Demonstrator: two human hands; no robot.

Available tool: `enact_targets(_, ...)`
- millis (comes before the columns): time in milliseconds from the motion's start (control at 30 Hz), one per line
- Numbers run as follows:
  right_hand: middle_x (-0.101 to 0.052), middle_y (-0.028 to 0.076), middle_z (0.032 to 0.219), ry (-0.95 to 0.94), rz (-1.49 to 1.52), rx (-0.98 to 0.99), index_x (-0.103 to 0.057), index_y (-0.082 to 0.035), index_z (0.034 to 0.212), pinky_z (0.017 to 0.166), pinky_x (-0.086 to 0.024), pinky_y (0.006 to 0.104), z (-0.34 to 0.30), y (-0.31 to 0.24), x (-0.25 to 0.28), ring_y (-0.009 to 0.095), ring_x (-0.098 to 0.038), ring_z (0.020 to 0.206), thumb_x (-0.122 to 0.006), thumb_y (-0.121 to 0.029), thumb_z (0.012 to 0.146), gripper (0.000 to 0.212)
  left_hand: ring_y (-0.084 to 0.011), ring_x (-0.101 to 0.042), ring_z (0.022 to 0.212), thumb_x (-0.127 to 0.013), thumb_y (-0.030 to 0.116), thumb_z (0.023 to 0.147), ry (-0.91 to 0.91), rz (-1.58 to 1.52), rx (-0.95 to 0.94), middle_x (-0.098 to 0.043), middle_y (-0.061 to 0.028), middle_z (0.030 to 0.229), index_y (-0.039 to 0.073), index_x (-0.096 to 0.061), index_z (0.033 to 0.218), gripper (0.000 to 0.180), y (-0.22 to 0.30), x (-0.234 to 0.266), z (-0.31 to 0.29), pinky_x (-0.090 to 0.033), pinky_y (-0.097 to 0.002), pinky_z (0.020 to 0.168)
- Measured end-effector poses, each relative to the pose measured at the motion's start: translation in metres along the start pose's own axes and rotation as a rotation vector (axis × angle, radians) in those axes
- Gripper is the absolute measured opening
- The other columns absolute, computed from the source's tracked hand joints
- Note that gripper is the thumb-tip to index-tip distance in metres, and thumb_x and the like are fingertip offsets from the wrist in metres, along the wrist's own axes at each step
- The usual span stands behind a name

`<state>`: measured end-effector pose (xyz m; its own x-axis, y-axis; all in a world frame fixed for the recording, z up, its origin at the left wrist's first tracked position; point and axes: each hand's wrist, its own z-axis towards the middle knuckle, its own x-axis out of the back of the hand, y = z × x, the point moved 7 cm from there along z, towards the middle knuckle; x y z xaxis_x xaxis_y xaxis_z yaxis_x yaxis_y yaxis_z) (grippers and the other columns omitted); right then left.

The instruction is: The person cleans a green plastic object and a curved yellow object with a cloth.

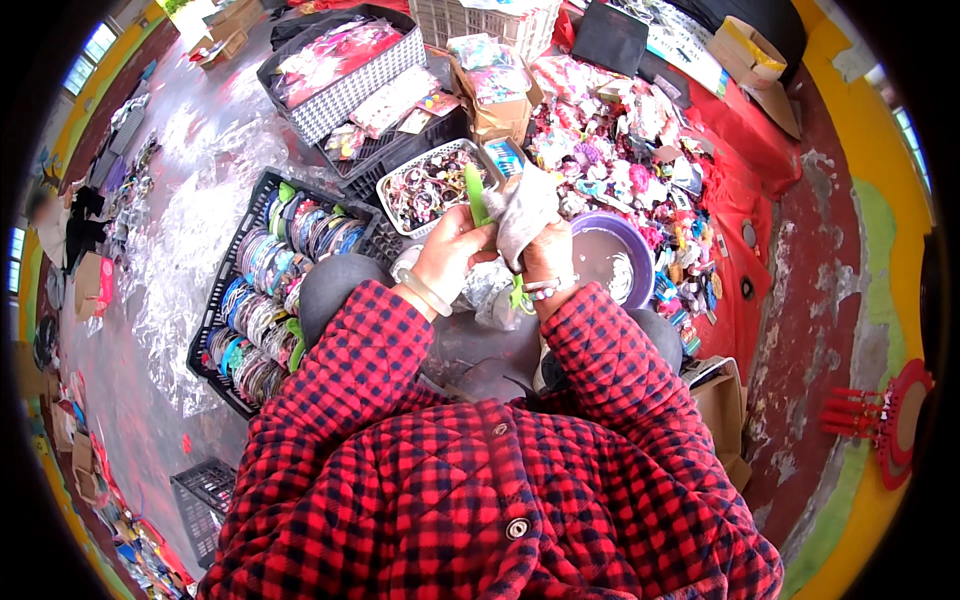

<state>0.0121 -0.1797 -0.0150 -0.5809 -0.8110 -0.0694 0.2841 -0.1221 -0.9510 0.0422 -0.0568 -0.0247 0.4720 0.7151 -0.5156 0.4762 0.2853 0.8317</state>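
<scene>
I have both hands raised close together in front of the knees. The left hand (447, 258) is pinched, thumb against fingers, on the base of an upright bright green strip (476, 192). The right hand (550, 250) is wrapped around a grey-white cloth (527, 214) whose bulk stands above the fist, just beside the strip; I can't tell whether the two touch. Beneath them sits a clear plastic bag (492, 302), with another green piece (520, 296) showing at its right; what that piece joins is hidden from me.

My margins are tight. The rim of a purple basin (646, 252) of cloudy water stands just right of the right hand, and a white basket (391, 213) of hair ties lies just ahead of the left. Left of the knee, a black crate (217, 303) packed with headbands (262, 255) closes that side. Ahead and to the right, a heap of hair accessories (640, 170) spreads over a red sheet (758, 150). My widest room is the grey floor (140, 370) beyond the crate's left edge.
</scene>
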Motion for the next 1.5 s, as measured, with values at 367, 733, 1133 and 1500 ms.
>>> enact_targets(367, -0.054, 0.007, 0.094, -0.058, 0.896, -0.577, -0.05, -0.006, 0.1, 0.077, -0.045, 0.0367, 0.029, -0.002, 0.026, 0.022, -0.054, 0.087, -0.039, -0.049, 0.089, 0.045, -0.0054, -0.055, 0.068, -0.061, 0.004, 0.079, -0.103, 0.279, -0.197, -0.061, -0.001, 0.081, 0.001, -0.058, 0.096, 0.017, 0.026, 0.008, -0.002, -0.043, -0.0187, 0.062)
enact_targets(733, -0.06, 0.005, 0.085, -0.252, 0.663, -0.515, -0.059, -0.001, 0.094, 0.062, -0.047, 0.0246, -0.021, -0.011, -0.022, 0.012, -0.057, 0.073, -0.063, -0.009, 0.079, 0.018, -0.0086, -0.057, 0.073, -0.059, -0.005, 0.072, -0.084, 0.648, -0.152, -0.064, -0.0051, 0.082, -0.001, -0.063, 0.09, 0.019, 0.024, -0.007, -0.009, -0.047, -0.0251, 0.066)
enact_targets(1133, -0.056, 0.015, 0.076, -0.376, 1.283, -0.796, -0.046, 0.001, 0.089, 0.068, -0.052, 0.0401, 0.002, 0.002, -0.022, 0.032, -0.059, 0.072, -0.047, -0.042, 0.088, 0.043, -0.0311, -0.056, 0.073, -0.061, 0.011, 0.073, -0.365, 1.142, -0.711, -0.058, -0.0127, 0.076, 0.003, -0.06, 0.084, 0.013, 0.018, -0.037, -0.026, -0.045, -0.0366, 0.065)
enact_targets(1500, -0.051, 0.002, 0.067, -0.088, 0.772, -0.522, -0.053, -0.006, 0.074, 0.059, -0.042, 0.0251, -0.007, 0.015, -0.03, 0.014, -0.049, 0.059, -0.049, -0.029, 0.089, 0.028, -0.0095, -0.057, 0.063, -0.06, 0.003, 0.075, -0.109, 0.958, -0.408, -0.06, -0.0063, 0.068, -0.001, -0.062, 0.089, 0.014, 0.018, -0.009, -0.011, -0.044, -0.0243, 0.055)
